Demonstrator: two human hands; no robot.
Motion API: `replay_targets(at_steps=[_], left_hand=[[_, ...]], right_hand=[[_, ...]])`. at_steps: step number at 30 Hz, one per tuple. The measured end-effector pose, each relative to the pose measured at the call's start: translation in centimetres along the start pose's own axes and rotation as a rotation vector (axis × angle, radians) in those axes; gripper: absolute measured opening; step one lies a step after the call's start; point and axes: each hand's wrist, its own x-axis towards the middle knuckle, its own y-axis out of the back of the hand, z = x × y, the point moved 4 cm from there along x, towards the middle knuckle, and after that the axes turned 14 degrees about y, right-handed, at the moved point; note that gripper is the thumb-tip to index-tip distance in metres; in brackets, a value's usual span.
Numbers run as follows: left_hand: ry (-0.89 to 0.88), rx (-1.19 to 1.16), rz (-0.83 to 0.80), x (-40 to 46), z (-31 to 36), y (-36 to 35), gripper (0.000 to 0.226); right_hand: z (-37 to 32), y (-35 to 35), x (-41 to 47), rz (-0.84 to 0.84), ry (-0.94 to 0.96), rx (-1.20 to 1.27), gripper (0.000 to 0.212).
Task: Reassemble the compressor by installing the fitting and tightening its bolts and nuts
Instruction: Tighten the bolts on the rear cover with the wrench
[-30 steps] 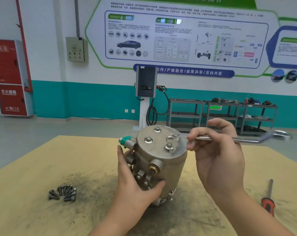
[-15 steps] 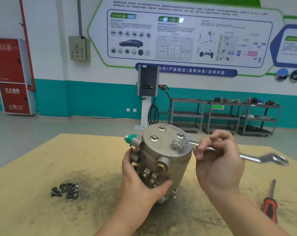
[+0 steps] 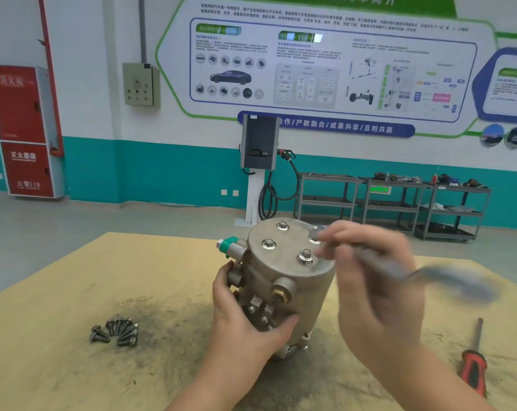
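One compressor (image 3: pixel 284 280) stands on the yellow bench (image 3: pixel 58 292), right between the two hands. The left hand (image 3: pixel 245 315) curls round its lower front, thumb across the fittings. The right hand (image 3: pixel 375 280), blurred, grips one wrench (image 3: pixel 447 277) whose near end sits over the compressor's top plate. Four bolts (image 3: pixel 268 243) show on that plate. Left of the left hand lies one small heap of loose bolts (image 3: pixel 116 333); the count is unclear. One red-handled screwdriver (image 3: pixel 473 363) lies right of the right hand.
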Motion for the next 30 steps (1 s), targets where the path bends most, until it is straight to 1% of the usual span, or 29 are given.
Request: replay_targets(at_steps=[2, 4, 6, 8, 12, 20, 24, 26, 28, 30], left_hand=[[-0.01, 0.016, 0.005, 0.2, -0.3, -0.1, 0.108], [0.004, 0.028, 0.005, 0.3, -0.3, 0.0, 0.108], [0.003, 0.023, -0.009, 0.1, -0.1, 0.2, 0.106], [-0.003, 0.028, -0.007, 0.1, 0.0, 0.2, 0.105], [-0.01, 0.035, -0.014, 0.2, -0.2, 0.2, 0.106], [-0.057, -0.02, -0.024, 0.6, -0.6, 0.1, 0.102], [-0.095, 0.002, -0.007, 0.6, -0.6, 0.3, 0.1], [-0.109, 0.023, 0.003, 0.4, -0.4, 0.2, 0.097], [-0.123, 0.039, 0.028, 0.4, -0.3, 0.1, 0.095], [-0.123, 0.041, 0.052, 0.4, -0.4, 0.1, 0.093]], right_hand=[[1.1, 0.8, 0.3, 0.239, -0.224, 0.153, 0.008], [2.2, 1.5, -0.2, 0.464, -0.455, 0.376, 0.011], [3.4, 2.2, -0.7, 0.603, -0.607, 0.482, 0.016], [4.2, 2.3, -1.0, 0.659, -0.712, 0.517, 0.02], [5.3, 1.7, -1.7, 0.684, -0.874, 0.61, 0.018], [6.1, 1.8, -1.6, 0.728, -0.967, 0.647, 0.018], [6.2, 2.1, -1.3, 0.634, -0.953, 0.613, 0.019], [5.9, 2.1, -1.5, 0.635, -0.904, 0.569, 0.019], [5.6, 1.9, -2.4, 0.656, -0.828, 0.45, 0.015], [5.1, 1.4, -3.3, 0.635, -0.803, 0.336, 0.013]])
